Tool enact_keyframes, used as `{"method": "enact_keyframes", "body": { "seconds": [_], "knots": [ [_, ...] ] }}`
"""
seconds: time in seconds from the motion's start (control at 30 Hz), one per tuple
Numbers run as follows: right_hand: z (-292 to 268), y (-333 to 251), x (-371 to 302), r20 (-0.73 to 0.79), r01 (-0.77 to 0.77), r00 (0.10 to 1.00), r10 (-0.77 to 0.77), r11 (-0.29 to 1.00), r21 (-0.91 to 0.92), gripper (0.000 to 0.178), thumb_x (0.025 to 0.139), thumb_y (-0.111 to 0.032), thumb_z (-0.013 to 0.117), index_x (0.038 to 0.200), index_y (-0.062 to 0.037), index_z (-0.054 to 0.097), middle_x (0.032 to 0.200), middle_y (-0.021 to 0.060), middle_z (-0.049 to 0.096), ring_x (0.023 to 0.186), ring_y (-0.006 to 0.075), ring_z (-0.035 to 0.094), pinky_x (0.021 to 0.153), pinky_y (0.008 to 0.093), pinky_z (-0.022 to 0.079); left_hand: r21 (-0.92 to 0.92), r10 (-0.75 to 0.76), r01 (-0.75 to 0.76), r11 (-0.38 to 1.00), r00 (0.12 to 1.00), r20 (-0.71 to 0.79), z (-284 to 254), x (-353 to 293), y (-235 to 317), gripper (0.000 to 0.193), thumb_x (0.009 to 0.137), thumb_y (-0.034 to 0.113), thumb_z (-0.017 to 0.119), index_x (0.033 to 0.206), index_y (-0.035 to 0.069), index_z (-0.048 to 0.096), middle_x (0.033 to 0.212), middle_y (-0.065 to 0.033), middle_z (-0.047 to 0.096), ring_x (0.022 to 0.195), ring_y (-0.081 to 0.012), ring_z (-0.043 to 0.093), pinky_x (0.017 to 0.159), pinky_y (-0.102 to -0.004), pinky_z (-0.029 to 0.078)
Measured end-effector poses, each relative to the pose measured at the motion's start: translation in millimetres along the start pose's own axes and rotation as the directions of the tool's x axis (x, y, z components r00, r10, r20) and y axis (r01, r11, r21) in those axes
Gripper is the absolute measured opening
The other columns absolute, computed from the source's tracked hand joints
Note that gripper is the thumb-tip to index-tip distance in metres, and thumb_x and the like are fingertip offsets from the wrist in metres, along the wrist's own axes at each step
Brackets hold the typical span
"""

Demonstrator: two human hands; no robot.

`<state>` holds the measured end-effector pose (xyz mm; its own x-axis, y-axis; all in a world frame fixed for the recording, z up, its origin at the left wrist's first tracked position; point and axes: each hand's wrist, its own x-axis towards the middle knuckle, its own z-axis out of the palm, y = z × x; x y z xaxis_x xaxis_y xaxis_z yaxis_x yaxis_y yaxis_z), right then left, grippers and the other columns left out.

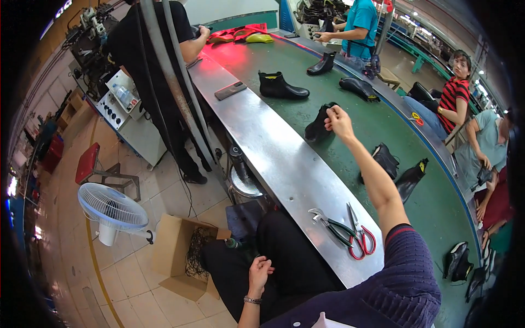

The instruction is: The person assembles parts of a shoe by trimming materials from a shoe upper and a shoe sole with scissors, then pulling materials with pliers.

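Note:
My right arm reaches out over the green conveyor belt (pixel 306 123), and my right hand (pixel 340 121) is closed on the upper part of a black ankle boot (pixel 318 127). Above my lap, my left hand (pixel 260 273) has its fingers curled together; whether anything small is inside them is hidden. Other black boots lie on the belt: one (pixel 281 87) stands upright farther off, and another (pixel 410 179) lies close to my right forearm. Pincers (pixel 339 230) with dark green grips and red-handled scissors (pixel 361 232) rest on the metal ledge.
A phone (pixel 231 91) lies on the metal ledge (pixel 273 147). To the left are a floor fan (pixel 112 206), an open cardboard box (pixel 174 249) and a red stool (pixel 90 164). Metal poles (pixel 174 71) rise beside the ledge. Several co-workers are around the belt.

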<state>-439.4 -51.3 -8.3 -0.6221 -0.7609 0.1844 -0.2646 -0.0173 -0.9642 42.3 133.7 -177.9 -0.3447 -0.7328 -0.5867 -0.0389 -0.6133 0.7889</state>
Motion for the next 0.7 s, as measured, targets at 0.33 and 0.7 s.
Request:
{"method": "enact_keyframes", "body": {
  "seconds": [0.33,0.7],
  "knots": [
    [-23.2,-117.6,-138.5,0.304,-0.013,0.951,-0.054,0.977,0.212,0.024,0.098,-0.028,0.053,0.092,-0.0053,0.056,0.058,0.0009,0.055,0.049,0.0108,0.056,0.049,0.0236,0.047,0.183,0.12,-0.128,0.975,0.991,0.051,0.3,-7.1,-7.6,0.028,0.091,0.011,0.061,0.114,-0.002,0.053,0.085,-0.0062,0.063,0.069,-0.014,0.062,0.06,-0.0256,0.05],
    [2.9,-134.9,-163.2,0.379,-0.085,0.923,-0.06,0.931,0.356,0.023,0.098,-0.028,0.055,0.093,-0.0059,0.058,0.057,-0.0017,0.051,0.047,0.0091,0.053,0.047,0.0224,0.044,0.472,0.87,-0.843,0.258,0.415,0.266,109.5,-25.4,195.0,0.061,0.081,0.011,0.072,0.136,0.005,0.048,0.121,-0.014,0.061,0.103,-0.0238,0.061,0.087,-0.0317,0.049]
  ]
}}
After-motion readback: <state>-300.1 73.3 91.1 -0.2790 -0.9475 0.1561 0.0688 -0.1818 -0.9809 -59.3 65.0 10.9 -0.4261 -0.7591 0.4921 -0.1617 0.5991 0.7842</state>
